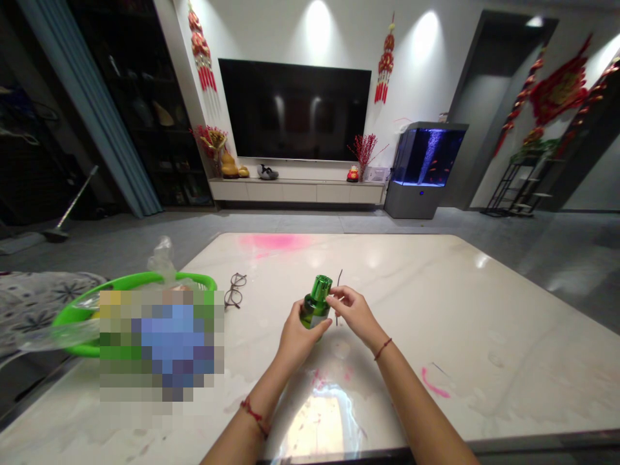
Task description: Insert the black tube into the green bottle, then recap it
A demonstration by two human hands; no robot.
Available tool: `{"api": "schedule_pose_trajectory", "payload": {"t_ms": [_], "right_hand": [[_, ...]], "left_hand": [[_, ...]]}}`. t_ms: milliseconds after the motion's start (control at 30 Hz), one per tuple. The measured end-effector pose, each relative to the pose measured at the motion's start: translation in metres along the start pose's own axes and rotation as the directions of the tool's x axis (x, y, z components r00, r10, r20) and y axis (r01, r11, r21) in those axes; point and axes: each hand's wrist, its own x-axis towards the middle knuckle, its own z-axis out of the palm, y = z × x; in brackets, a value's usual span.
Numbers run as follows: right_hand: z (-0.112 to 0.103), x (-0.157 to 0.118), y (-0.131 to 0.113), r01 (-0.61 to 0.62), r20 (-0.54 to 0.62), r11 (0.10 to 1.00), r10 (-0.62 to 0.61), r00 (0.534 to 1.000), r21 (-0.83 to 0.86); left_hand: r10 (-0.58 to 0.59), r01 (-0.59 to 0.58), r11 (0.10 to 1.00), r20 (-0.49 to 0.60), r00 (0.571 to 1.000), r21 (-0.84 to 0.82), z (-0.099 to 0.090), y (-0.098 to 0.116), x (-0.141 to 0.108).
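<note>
My left hand (303, 329) is wrapped round a dark green glass bottle (309, 312) with a pale label, held upright but slightly tilted above the table. A shiny green faceted cap (322, 287) sits on top of the bottle. My right hand (352, 307) is close beside the cap, its fingers bent and its thumb tip touching or almost touching the cap's side. A thin dark stick (340, 276) shows above and below the right fingers; whether they grip it or it lies behind them I cannot tell. The lower part of the bottle is covered by my left fingers.
Eyeglasses (236, 290) lie on the pale marble-look table (484, 310), left of the bottle. A green basket (140, 279) with plastic bags stands at the left, its contents partly blurred. Pink stains (276, 241) and another thin dark piece (439, 369) are on the tabletop.
</note>
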Motion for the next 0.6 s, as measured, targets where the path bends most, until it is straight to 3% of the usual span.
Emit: {"api": "schedule_pose_trajectory", "payload": {"t_ms": [333, 600], "right_hand": [[0.0047, -0.0039, -0.0025, 0.007, -0.018, 0.995, -0.009, 1.0, -0.102], [0.0024, -0.0033, -0.0049, 0.036, -0.051, 0.989, -0.044, 0.998, -0.145]], "left_hand": [[0.038, -0.037, 0.996, -0.01, 0.999, 0.079, 0.0014, -0.0076, -0.0021], [0.037, -0.037, 0.999, 0.055, 0.998, -0.001, 0.0056, -0.0064, -0.0046]]}}
